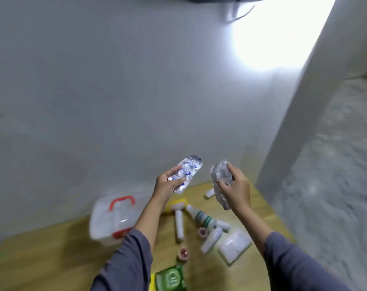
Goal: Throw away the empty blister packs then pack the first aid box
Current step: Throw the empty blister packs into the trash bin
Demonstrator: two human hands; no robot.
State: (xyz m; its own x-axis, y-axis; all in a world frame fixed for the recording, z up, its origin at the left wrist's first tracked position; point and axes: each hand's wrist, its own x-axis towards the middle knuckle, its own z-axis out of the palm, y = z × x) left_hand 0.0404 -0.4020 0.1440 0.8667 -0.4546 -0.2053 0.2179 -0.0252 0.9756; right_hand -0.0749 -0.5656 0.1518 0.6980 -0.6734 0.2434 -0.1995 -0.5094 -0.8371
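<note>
My left hand (168,183) holds a silver blister pack with blue print (188,170) up above the wooden table (52,255). A second crumpled silver blister pack (220,179) is gripped in my right hand (237,185), close beside the first and also lifted. Down on the table at the left stands the clear first aid box (111,219) with its red handle and red latch. The frame is blurred by motion.
Supplies lie scattered on the table: white rolled bandages (179,225), a green-striped white bottle (201,217), pink tape rolls (182,254), a white gauze packet (234,244), a yellow item (177,203), a green box (171,279). A grey wall is behind, a white pillar (300,106) right.
</note>
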